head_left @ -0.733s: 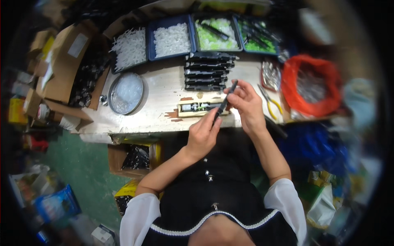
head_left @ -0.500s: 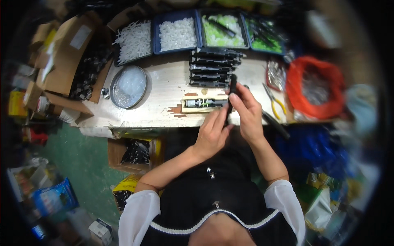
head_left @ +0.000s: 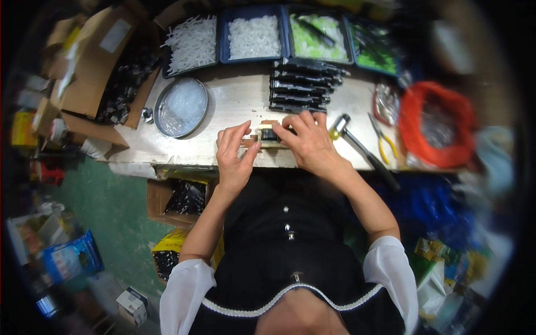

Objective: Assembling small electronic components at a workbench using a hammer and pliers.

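Note:
A pale wooden block (head_left: 267, 125) lies near the front edge of the bench, with a long black plastic part (head_left: 269, 134) set along it. My right hand (head_left: 314, 144) bends over the block from the right, thumb and fingers closed on the black part and covering much of it. Just off the block's left end is my left hand (head_left: 234, 159), thumb and fingers apart with nothing between them. Beyond the block, several similar black parts (head_left: 301, 87) are stacked in a row.
To the right lie a hammer (head_left: 365, 148), yellow-handled pliers (head_left: 386, 144) and a red bag (head_left: 410, 151) of small parts. A round metal tray (head_left: 158, 124) and an open carton (head_left: 92, 72) stand left. Bins of white pieces (head_left: 254, 38) and green-white pieces (head_left: 318, 39) line the back.
The black part held upright between both hands has come down onto the wooden block. My left hand has moved left and opened. The hammer's head has come into view.

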The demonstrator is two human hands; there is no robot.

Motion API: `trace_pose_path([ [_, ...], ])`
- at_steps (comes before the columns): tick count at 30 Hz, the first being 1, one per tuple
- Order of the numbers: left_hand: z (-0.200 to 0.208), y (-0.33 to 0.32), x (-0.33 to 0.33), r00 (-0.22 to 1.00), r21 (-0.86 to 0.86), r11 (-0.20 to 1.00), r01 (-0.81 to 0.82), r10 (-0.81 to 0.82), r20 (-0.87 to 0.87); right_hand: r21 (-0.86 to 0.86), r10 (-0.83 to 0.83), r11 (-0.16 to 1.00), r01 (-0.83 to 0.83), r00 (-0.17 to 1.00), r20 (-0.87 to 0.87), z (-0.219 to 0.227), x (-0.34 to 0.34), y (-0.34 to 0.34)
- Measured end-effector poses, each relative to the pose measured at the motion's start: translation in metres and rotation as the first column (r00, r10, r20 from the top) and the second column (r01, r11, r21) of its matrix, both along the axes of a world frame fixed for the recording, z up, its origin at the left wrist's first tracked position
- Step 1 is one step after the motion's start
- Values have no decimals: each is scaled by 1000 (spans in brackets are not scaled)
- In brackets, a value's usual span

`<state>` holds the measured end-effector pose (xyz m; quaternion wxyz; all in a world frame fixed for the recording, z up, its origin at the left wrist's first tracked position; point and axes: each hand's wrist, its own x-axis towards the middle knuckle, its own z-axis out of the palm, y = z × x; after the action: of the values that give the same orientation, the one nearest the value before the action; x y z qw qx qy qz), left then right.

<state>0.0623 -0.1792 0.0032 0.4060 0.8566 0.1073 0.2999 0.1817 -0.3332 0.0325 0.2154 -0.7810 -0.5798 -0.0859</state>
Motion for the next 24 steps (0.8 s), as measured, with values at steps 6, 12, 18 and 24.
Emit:
trace_pose_path([
  [6,-2,-1,8,999,27,999,35,-35,-5,-29,2,1000,-1,1000,3,-8,0,4],
  [12,1,4,16,988,123,981,147,-138,-75,26,-17,999,19,996,-90,-6,-1,2],
  [18,12,18,23,950,210,931,299,-268,-162,117,-239,961,249,966,-99,4,20,-51],
  [24,31,11,29,916,357,845,398,-343,-209,-89,-469,881,465,883,-28,1,25,-108],
])
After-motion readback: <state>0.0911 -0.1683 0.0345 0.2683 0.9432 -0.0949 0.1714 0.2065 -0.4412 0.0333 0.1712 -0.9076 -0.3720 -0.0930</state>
